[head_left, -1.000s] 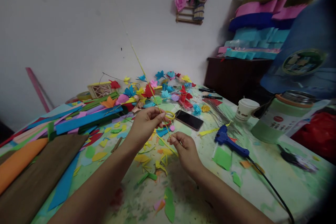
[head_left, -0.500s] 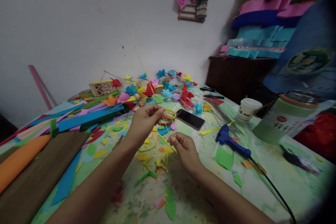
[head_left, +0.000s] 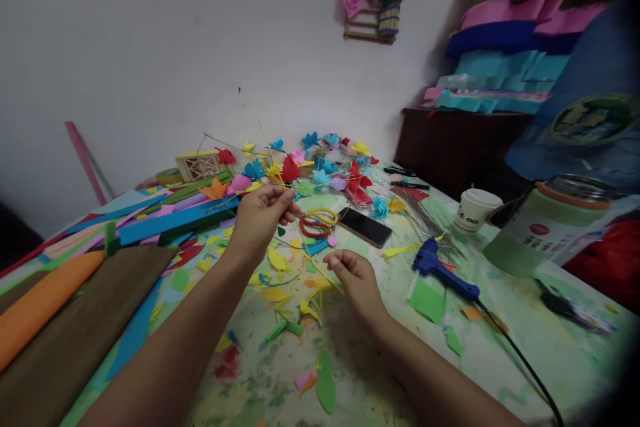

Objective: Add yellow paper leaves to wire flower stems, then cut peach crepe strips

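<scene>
A long thin stem wrapped in yellow paper (head_left: 259,121) rises slantwise from my left hand (head_left: 261,221), whose thumb and fingers pinch it. Below those fingers a narrow yellow strip (head_left: 327,275) runs down toward my right hand (head_left: 356,283). My right hand has its thumb and forefinger pressed together close beside the strip; whether anything is between the fingertips is hard to see. Scissors with red and yellow handles (head_left: 317,221) lie on the table just beyond, between both hands. Yellow paper scraps (head_left: 276,295) and a green paper leaf (head_left: 325,383) lie underneath.
A phone (head_left: 366,227), a blue glue gun (head_left: 440,267) with its cable, a lidded paper cup (head_left: 477,210) and a green flask (head_left: 545,227) stand or lie to the right. Paper flowers (head_left: 320,177) cluster at the back. Coloured paper strips and brown paper (head_left: 95,327) cover the left side.
My left hand has moved slightly left and up with the stem, uncovering more of the scissors. The right hand stays almost in place, its fingertips now farther from the left hand.
</scene>
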Demonstrator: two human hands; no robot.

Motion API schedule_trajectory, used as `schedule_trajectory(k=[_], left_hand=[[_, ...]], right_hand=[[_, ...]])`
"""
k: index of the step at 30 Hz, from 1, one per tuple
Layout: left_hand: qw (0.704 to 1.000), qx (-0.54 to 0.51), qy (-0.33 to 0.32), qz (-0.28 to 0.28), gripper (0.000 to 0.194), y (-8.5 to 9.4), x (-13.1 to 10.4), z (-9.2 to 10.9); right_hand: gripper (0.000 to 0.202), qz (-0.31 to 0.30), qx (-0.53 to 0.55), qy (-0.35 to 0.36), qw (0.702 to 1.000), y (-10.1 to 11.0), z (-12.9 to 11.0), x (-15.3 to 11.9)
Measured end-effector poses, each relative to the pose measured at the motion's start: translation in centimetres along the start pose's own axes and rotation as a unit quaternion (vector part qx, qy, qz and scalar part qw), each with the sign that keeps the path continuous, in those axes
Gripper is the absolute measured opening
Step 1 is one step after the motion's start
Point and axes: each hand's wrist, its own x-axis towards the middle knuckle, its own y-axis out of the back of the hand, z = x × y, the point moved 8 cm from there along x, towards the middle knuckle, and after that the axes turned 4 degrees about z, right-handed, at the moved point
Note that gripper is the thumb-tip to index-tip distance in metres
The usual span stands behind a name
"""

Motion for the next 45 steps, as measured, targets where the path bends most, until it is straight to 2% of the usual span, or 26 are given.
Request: schedule_trajectory(k=[10,19,25,31,36,40,45], left_hand=[[1.0,0.02,-0.012,0.005,0.023,0.2,0.1,0.2],[0.999,0.024,-0.021,0.002,0.023,0.2,0.1,0.2],[1.0,0.022,-0.02,-0.007,0.024,0.1,0.3,-0.1],[0.999,0.009,0.02,-0.03,0.023,-0.4,0.5,-1.6],[0.997,-0.041,0.064,-0.032,0.025,-0.2,0.9,-3.1],[0.993,-0.073,0.085,-0.024,0.026,0.1,1.1,-3.3],[0.995,-0.067,0.077,-0.018,0.023,0.3,1.2,-3.2]], right_hand=[[0.015,0.01,0.002,-0.024,1.0,0.2,-0.1,-0.1],[0.011,-0.012,-0.021,0.036,0.999,0.5,-1.5,-0.5],[0.011,-0.015,-0.032,0.047,0.998,0.3,-2.2,-0.8],[0.009,-0.028,-0.021,0.061,0.998,0.1,-2.1,-0.8],[0.007,-0.044,0.003,0.071,0.997,0.1,-1.7,-0.8],[0.003,-0.045,0.027,0.095,0.994,0.2,-1.5,-1.0],[0.005,-0.032,0.056,0.128,0.99,0.6,-1.9,-1.3]])
